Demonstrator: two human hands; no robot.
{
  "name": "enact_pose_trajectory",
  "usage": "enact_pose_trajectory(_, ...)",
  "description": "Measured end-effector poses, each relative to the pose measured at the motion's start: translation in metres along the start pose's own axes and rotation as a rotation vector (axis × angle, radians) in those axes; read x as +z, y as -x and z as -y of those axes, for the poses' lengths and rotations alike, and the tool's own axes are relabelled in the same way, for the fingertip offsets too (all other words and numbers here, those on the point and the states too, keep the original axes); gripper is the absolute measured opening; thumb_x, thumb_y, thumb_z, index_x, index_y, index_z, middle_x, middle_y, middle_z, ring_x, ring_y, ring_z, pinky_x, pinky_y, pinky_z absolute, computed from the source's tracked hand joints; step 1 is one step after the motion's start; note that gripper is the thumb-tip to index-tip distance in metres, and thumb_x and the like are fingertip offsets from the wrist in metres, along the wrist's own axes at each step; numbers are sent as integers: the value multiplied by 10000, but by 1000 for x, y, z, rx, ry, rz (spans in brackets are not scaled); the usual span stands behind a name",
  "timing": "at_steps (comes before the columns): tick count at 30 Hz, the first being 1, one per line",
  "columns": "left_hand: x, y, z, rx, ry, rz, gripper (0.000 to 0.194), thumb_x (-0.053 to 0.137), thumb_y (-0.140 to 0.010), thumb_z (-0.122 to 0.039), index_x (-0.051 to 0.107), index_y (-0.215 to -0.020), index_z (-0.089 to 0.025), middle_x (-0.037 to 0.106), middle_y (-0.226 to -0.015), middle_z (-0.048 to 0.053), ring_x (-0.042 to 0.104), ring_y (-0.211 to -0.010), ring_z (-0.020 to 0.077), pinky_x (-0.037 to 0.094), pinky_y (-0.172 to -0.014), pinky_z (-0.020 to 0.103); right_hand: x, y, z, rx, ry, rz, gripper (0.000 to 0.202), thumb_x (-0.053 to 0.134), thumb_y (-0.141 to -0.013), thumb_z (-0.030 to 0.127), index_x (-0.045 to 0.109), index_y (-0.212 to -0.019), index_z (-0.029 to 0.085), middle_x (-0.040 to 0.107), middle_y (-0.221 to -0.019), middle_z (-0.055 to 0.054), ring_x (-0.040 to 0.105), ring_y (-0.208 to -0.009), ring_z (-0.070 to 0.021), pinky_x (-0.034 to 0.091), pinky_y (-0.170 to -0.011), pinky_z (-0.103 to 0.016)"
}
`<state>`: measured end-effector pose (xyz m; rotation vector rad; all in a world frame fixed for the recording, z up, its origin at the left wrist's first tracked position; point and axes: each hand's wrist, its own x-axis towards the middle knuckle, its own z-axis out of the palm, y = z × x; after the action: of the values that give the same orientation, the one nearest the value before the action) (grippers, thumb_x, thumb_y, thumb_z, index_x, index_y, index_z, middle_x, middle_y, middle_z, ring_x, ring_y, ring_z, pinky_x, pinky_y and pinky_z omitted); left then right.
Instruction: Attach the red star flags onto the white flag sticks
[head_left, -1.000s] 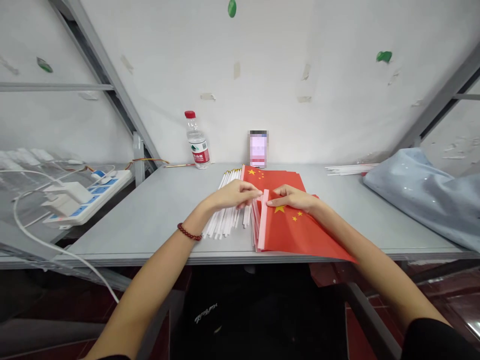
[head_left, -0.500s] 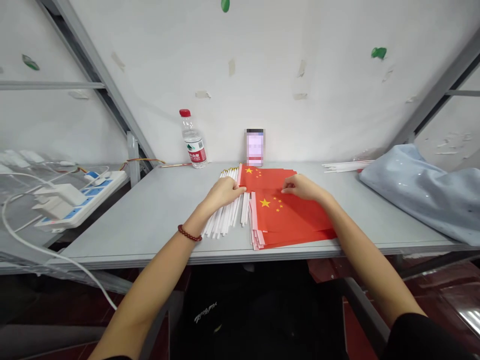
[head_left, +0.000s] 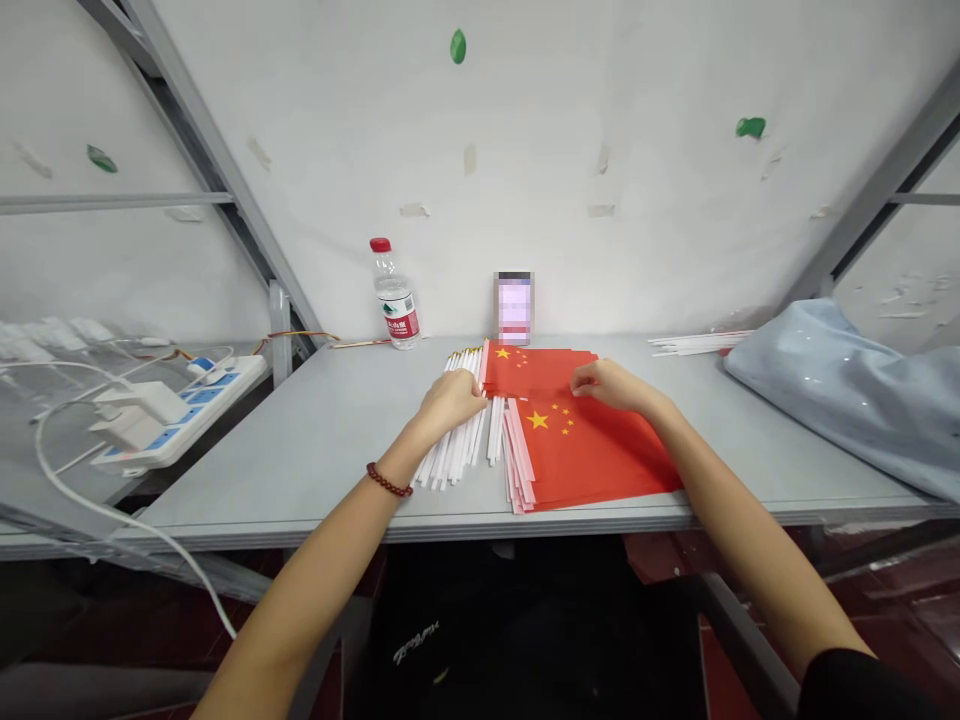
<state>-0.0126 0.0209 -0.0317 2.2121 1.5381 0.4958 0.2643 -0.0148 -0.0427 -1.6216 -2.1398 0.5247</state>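
My left hand (head_left: 456, 400) is closed at the left hem of the upper red flag (head_left: 544, 372), which has yellow stars. The fingertips are partly hidden. My right hand (head_left: 609, 385) is curled in a pinch at that flag's lower right. Nearer the table's front edge lies a stack of matching flags (head_left: 600, 450), their white hems fanned out on the left. Under and beside my left hand is a spread of white sticks (head_left: 454, 455) with gold tips at the far end. A few of them lie closer to the flags.
A water bottle (head_left: 398, 305) with a red cap stands at the back left. A phone (head_left: 514, 310) leans on the wall. To the left is a power strip (head_left: 187, 415) with plugs and cables. A pale blue cloth bundle (head_left: 832, 380) and thin white strips (head_left: 690, 343) lie right.
The whole view has shifted slightly, so everything sits a little lower. Both hands stay by the upper flag; the stack's front edge looks a little neater.
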Motion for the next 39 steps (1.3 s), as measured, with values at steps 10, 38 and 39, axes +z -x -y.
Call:
enact_pose_trajectory(10, 4, 6, -3, -7, -190, 27, 351, 594, -639, -200, 297, -454, -235, 356, -457, 1, 491, -536, 193, 251, -496, 300, 2, 0, -1, 41, 36, -46, 82, 566, -789, 158, 642, -807, 182, 695, -896, -77, 620, -833, -213, 456, -739, -329)
enact_pose_trajectory(38, -6, 18, -22, 363, 707, 94, 199, 707, -783, -342, 635, -811, -158, 637, -600, -4, 537, -497, 65, 433, -496, 208, -32, 4, -13, -190, -971, -853, 295, 753, -689, 468, 645, -708, 194, 618, -683, 13, 597, -678, -148, 498, -713, -291)
enact_pose_trajectory(39, -6, 17, -21, 369, 744, 94, 187, 695, -798, -335, 642, -826, -158, 641, -612, -4, 549, -508, 65, 434, -497, 205, -37, 6, -14, -153, -1035, -875, 288, 772, -664, 447, 639, -689, 193, 601, -655, 21, 574, -624, -134, 492, -662, -277)
